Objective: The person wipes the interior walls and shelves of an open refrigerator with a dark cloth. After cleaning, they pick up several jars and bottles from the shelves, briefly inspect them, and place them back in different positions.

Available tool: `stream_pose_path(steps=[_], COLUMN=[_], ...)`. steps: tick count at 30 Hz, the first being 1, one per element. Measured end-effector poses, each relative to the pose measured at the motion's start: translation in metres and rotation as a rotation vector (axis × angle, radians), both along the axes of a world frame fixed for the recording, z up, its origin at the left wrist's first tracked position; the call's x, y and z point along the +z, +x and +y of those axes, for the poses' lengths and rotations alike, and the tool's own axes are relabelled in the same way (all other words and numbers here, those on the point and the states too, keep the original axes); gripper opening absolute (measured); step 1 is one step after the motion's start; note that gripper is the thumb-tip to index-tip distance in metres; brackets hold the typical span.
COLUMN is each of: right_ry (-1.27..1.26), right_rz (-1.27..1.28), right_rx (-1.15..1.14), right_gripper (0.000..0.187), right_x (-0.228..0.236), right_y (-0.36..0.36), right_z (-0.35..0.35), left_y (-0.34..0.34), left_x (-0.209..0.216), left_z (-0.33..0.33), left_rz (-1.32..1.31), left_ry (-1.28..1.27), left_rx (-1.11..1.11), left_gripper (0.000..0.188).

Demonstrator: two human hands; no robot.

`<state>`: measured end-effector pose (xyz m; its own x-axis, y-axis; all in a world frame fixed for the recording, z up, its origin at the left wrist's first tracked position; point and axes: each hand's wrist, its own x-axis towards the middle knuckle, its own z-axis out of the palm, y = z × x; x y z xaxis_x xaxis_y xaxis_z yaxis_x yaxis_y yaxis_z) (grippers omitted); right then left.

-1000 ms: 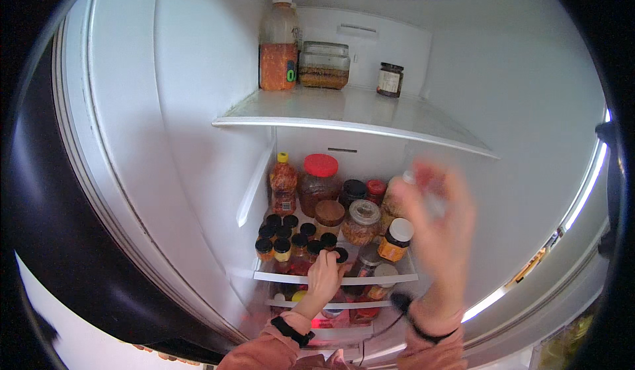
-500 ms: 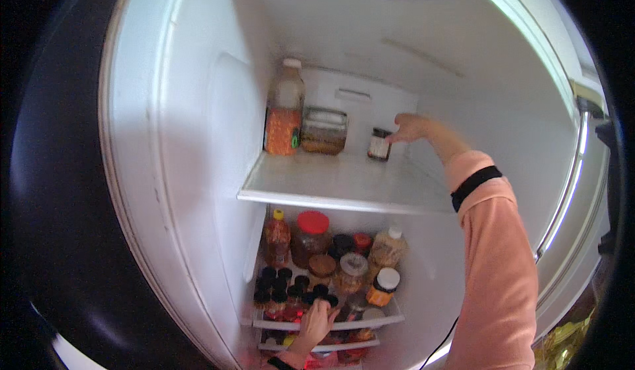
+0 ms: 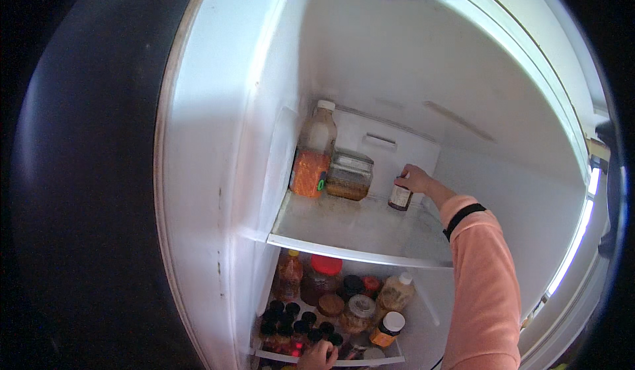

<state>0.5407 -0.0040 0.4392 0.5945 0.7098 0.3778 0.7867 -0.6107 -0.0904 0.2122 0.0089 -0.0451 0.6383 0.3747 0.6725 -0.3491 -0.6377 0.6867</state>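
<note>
My right hand (image 3: 415, 179) reaches onto the upper fridge shelf (image 3: 344, 228), its fingers closed round the dark lid of a small jar (image 3: 399, 198) with a pale label. The jar stands on the shelf near the back. Low in the view, my left hand (image 3: 319, 357) is closed at the front of the lower shelf, its fingers at a small black-capped jar (image 3: 335, 339) in a cluster of similar jars (image 3: 284, 330). The fingers partly cover that jar, and its body is hidden.
On the upper shelf stand a large bottle (image 3: 309, 173) of orange contents and a glass container (image 3: 350, 175). The lower shelf holds a red-lidded jar (image 3: 321, 287), a white-capped bottle (image 3: 397, 292) and an orange jar with a white lid (image 3: 387, 330). The fridge side wall (image 3: 225, 138) rises at left.
My right hand has gone from beside the small jar to gripping its lid. The view has shifted, so the shelves appear lower and further right. My left hand stays by the black-capped jars.
</note>
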Motion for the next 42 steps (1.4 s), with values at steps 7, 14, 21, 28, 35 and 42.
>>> stream_pose_path(steps=[7,14,21,28,35,42], right_ry=[0.142,0.544,0.600,0.380,0.195,0.231], right_rz=[0.239,0.224,0.147,0.143,0.121,0.172], right_rx=[-0.104,0.153,0.173,0.224,0.244,0.355], right_gripper=[0.057,0.064,0.069,0.066,0.075,0.074], right_x=[0.022,0.032,-0.006,-0.089,-0.119,-0.137], right_y=[-0.083,-0.213,-0.308,-0.359,-0.375,-0.368], right_z=[-0.030,-0.102,-0.156,-0.155,-0.157,-0.178], left_y=[-0.012,-0.014,-0.041,-0.092,-0.114,-0.119], left_x=[0.008,0.011,0.080,0.202,0.209,0.203], left_z=[0.002,-0.002,-0.037,-0.064,-0.071,-0.083], left_rz=[0.048,0.072,-0.111,-0.433,-0.191,0.033], left_ry=[0.130,0.045,-0.309,-0.591,-1.156,-1.459], left_rx=[0.051,0.017,-0.182,-0.677,-0.772,-0.983], left_gripper=[0.021,0.021,0.019,0.080,0.065,0.080])
